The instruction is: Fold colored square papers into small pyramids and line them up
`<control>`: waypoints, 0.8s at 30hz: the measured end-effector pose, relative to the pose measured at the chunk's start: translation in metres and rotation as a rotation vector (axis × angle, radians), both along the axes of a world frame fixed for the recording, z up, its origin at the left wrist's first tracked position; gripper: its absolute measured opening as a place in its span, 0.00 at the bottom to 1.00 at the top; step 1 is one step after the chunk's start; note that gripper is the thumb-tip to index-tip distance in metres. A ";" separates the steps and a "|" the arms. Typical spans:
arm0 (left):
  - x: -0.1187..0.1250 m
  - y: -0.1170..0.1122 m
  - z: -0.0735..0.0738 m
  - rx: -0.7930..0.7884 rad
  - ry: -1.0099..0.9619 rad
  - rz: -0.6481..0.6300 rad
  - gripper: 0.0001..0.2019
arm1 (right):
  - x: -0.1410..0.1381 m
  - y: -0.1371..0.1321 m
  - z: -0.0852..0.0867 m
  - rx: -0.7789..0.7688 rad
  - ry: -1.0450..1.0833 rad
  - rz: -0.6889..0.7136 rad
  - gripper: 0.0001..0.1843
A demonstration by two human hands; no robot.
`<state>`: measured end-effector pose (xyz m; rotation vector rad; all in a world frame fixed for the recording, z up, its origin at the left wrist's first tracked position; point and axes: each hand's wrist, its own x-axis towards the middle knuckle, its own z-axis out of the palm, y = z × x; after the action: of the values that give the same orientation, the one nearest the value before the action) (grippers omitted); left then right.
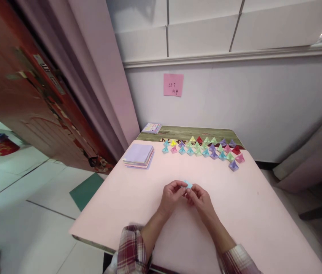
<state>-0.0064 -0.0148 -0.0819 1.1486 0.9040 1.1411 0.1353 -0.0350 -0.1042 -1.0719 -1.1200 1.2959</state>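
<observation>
Above the middle of the pink-covered table, a small piece of folded light-blue paper is pinched between both hands. My left hand grips its left side with thumb and fingers closed. From the right, my right hand pinches the same paper; the fingers cover most of its lower part. Beyond the hands, several small pointed folded-paper pieces in blue, green, purple, pink, yellow and red stand in rows. One purple folded piece sits slightly apart, nearer me.
A stack of coloured paper squares lies at the table's left, with a patterned pad behind it. On the wall hangs a pink note. A red door and curtain flank the left; a green sheet is below the table edge.
</observation>
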 end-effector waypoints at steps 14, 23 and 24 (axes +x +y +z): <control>-0.006 0.006 -0.019 -0.112 -0.114 -0.078 0.13 | 0.006 0.007 -0.016 0.088 -0.088 -0.071 0.17; -0.007 0.006 -0.018 -0.132 -0.077 -0.068 0.10 | 0.002 0.008 -0.016 0.088 -0.170 -0.128 0.14; -0.006 0.006 -0.019 -0.129 -0.052 -0.046 0.10 | 0.002 0.007 -0.016 0.086 -0.182 -0.136 0.14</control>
<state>-0.0120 -0.0085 -0.1006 1.0252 0.8938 1.0557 0.1368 -0.0277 -0.1199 -1.1985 -1.2050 1.0503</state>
